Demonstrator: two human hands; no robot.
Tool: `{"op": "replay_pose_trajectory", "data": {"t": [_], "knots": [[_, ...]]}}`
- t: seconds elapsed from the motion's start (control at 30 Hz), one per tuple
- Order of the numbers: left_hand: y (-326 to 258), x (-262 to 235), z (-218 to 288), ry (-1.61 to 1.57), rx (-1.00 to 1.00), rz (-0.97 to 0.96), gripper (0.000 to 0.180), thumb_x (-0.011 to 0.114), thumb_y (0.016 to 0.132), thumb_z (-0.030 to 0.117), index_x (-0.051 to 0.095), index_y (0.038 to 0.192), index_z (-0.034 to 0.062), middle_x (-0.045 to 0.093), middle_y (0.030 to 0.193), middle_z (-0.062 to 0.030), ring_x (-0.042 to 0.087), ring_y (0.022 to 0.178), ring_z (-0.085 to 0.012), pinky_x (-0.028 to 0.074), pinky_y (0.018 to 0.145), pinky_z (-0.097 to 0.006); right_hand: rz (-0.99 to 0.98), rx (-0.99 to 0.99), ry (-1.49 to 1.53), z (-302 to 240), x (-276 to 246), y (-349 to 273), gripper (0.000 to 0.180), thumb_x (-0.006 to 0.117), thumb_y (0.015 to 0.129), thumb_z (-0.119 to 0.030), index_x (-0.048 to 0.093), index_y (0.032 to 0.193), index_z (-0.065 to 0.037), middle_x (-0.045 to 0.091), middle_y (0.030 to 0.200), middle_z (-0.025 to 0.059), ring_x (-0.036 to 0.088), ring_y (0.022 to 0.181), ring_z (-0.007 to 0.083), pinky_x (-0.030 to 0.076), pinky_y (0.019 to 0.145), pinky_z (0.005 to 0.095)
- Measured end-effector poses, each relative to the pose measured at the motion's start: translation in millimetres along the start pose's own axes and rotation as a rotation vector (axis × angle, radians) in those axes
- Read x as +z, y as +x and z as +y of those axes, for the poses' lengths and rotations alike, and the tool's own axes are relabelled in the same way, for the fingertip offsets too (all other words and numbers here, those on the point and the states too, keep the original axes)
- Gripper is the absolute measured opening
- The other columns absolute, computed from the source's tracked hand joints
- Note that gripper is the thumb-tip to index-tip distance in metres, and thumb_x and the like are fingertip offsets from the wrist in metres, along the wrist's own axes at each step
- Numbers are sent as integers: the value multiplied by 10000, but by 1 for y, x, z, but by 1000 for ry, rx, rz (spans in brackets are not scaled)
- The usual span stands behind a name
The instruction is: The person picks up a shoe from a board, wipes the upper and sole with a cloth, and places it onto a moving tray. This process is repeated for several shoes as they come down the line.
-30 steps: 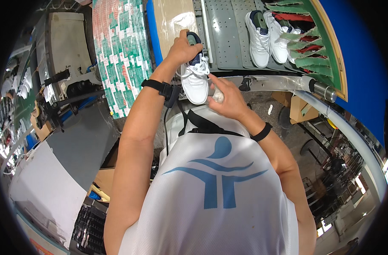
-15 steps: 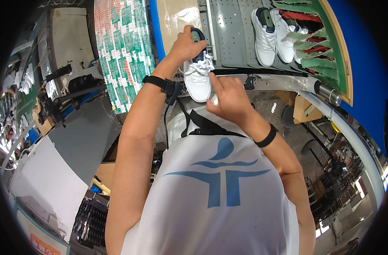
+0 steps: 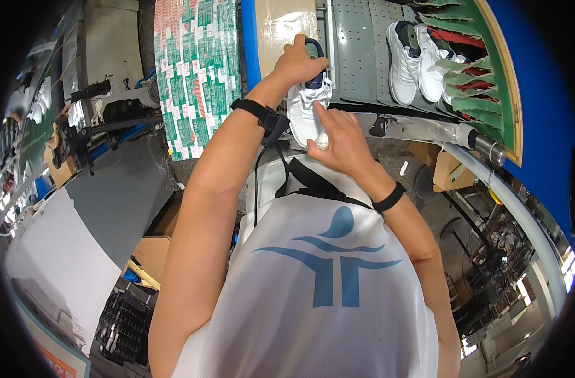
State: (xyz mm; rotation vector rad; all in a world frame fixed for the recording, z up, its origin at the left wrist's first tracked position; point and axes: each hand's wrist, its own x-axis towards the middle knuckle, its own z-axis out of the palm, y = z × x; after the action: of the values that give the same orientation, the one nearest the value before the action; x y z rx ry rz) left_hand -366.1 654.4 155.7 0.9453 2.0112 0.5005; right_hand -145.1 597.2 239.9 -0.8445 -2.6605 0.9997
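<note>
A white lace-up sneaker point(image 3: 303, 120) with a dark navy lining lies with its toe toward me at the conveyor's near edge. My left hand point(image 3: 300, 62) is closed around its ankle collar, fingers on the left and thumb across the opening. Beside the toe, my right hand point(image 3: 344, 140) has its index finger stretched against the sneaker's side near the laces. A small whitish wad point(image 3: 323, 140) shows between that hand's thumb and fingers; its exact kind is unclear. The other fingers curl under and are partly hidden.
More white sneakers point(image 3: 403, 72) stand right on the grey perforated conveyor point(image 3: 360, 50), beside a green-framed opening with ragged strips point(image 3: 467, 91). A metal rail point(image 3: 420, 129) crosses its near edge. Left are a tape-covered board point(image 3: 196, 75) and a grey-white table point(image 3: 67, 258).
The view has shifted, so the scene sits slightly farther right. My right hand has come closer over the sneaker's toe side. My left hand keeps its hold on the collar.
</note>
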Motion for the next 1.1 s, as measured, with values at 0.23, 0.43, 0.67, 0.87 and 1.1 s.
{"op": "replay_pose_trajectory", "data": {"t": [0.23,0.43,0.67,0.87,1.1], "knots": [[-1,1,3,-16,-20,-19,949,804,825,433,424,1588,18,637,1326,-309,725,1143,-432,588,980,-463,-87,233,326,-11,4,7,721,802,858,-262,617,1454,99,724,1128,224,693,1060,390,534,993,463],[1,-1,-14,-36,-22,-27,934,809,839,393,415,1605,32,644,1293,-277,733,1097,-366,591,926,-433,-146,298,607,0,-24,-8,637,761,914,-211,627,1467,72,739,1163,200,709,1099,358,535,1024,418],[-48,-33,-51,-469,23,11,1314,923,859,490,107,1720,-76,503,1584,-326,570,1435,-347,486,1172,-430,17,454,451,24,1,-3,638,767,918,-233,636,1460,77,749,1123,208,726,1043,356,553,985,422],[-91,-8,-52,-153,-47,405,1028,930,768,356,444,1579,-47,669,1398,-351,691,1272,-479,550,1091,-473,-145,349,627,23,30,0,640,761,935,-304,657,1437,79,766,1122,231,731,1075,395,559,994,414],[-59,-92,-112,-380,-99,164,713,920,817,308,696,1350,-110,793,1093,-139,738,966,-186,593,867,-341,-121,450,505,43,13,-5,682,750,954,-324,606,1485,78,751,1240,257,714,1171,415,544,1044,423]]}}
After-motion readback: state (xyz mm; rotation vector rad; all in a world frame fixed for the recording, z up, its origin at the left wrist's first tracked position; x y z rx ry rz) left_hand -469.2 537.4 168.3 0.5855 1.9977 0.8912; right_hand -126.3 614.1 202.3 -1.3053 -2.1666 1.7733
